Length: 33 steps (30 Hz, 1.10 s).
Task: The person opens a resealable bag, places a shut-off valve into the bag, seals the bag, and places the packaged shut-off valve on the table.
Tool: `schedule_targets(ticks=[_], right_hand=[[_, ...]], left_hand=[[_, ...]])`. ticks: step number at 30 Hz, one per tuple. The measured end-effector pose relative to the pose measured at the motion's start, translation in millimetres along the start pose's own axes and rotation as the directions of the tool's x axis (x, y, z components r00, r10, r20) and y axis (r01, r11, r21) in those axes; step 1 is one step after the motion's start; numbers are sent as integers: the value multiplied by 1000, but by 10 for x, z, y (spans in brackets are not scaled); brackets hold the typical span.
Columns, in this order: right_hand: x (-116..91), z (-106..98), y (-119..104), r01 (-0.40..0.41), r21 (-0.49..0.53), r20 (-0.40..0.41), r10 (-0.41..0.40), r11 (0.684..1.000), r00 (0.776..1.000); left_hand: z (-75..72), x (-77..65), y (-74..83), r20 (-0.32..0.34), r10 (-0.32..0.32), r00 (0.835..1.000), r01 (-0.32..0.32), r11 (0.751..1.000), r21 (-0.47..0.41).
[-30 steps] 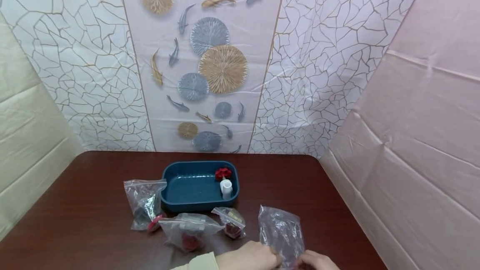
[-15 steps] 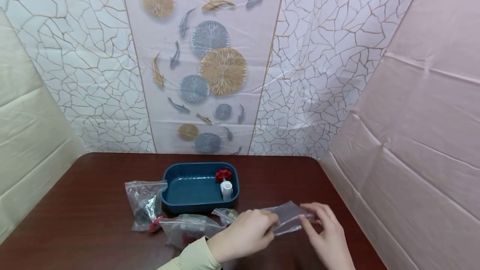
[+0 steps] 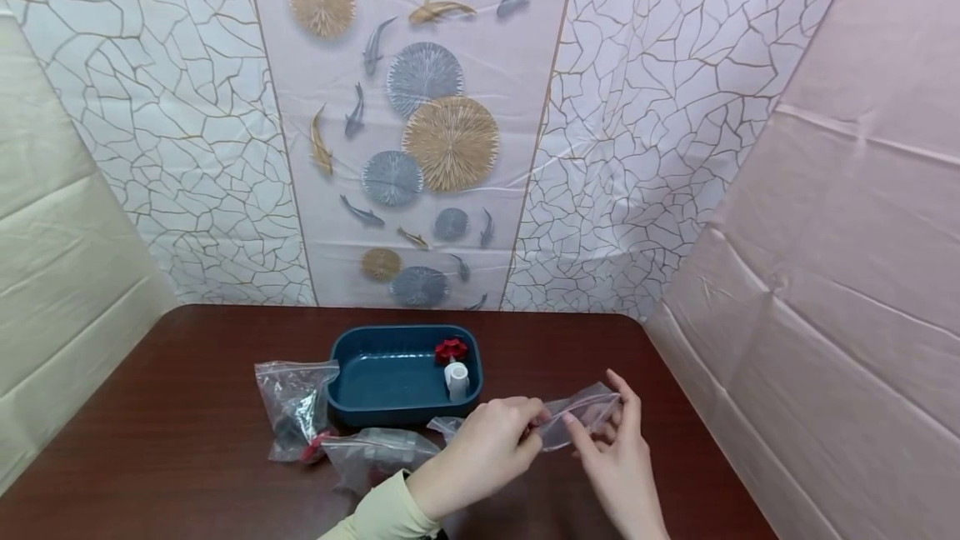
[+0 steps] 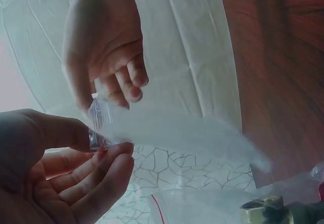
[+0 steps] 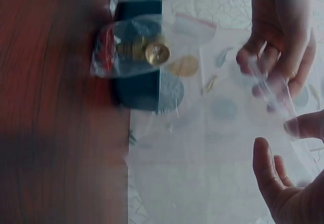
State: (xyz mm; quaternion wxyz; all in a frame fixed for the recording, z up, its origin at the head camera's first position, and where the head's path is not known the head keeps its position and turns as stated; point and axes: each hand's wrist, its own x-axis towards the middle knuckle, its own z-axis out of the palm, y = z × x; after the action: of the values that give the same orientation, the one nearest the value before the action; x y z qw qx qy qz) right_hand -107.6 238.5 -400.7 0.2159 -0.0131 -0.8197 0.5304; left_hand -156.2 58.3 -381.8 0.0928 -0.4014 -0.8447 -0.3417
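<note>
A clear plastic zip bag [image 3: 581, 415] is stretched above the table between my two hands. My left hand [image 3: 487, 452] pinches one end of it between thumb and curled fingers, as the left wrist view also shows. At the other end my right hand [image 3: 622, 457] holds the bag by its edge, index finger at the corner and thumb on the near side. The film [image 4: 187, 135] looks flat, with no item visible in it. Beneath the left hand, a bagged brass valve [image 5: 144, 50] with a red handle is mostly hidden from the head view.
A blue tray [image 3: 390, 419] stands behind the hands, holding a white valve [image 3: 457, 382] with a red handle [image 3: 451, 350]. To its left lies a zip bag [image 3: 292, 407] with dark and red parts. Another filled bag [image 3: 375, 452] sits in front, partly behind the left forearm.
Both hands have lifted the bag off the table, from the front edge up and forward. It has turned from lying upright in view to spanning sideways between them.
</note>
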Motion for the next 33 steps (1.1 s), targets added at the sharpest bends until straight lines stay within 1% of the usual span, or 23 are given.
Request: schedule_targets(ticks=[3, 6, 8, 13, 17, 20, 23, 27, 30, 33], right_hand=[[-21, 62, -6, 28, 48, 25, -29, 998, 999], [-46, 112, -5, 70, 59, 47, -73, 996, 996], [-60, 138, -4, 88, 56, 45, -91, 995, 995], [-65, 170, -1, 123, 4, 17, -123, 992, 992], [-56, 162, 9, 146, -93, -20, -148, 985, 989], [-48, 127, 32, 170, -157, -69, -183, 973, 981], [-29, 61, 71, 196, -180, -113, -219, 964, 969], [-2, -65, 117, 202, -205, -157, -236, 958, 959], [3, -146, 131, 208, -211, -158, -244, 955, 957], [-6, -187, 131, 243, -207, -133, -273, 948, 953]], left_hand=[[6, 10, -9, -13, -6, 1000, 5, 1000, -28], [7, 17, -26, -29, -5, 1000, 4, 999, -47], [5, 22, -37, -34, -7, 999, 5, 999, -52], [4, 19, -56, -27, -32, 999, 30, 997, -70], [-18, 2, -82, -28, -68, 997, 65, 993, -94], [-63, -11, -116, -45, -99, 994, 92, 988, -121], [-130, -31, -166, -65, -120, 991, 110, 984, -138], [-234, -76, -245, -90, -110, 990, 97, 986, -138], [-293, -112, -287, -92, -99, 991, 84, 985, -153], [-328, -149, -316, -83, -100, 992, 84, 981, -176]])
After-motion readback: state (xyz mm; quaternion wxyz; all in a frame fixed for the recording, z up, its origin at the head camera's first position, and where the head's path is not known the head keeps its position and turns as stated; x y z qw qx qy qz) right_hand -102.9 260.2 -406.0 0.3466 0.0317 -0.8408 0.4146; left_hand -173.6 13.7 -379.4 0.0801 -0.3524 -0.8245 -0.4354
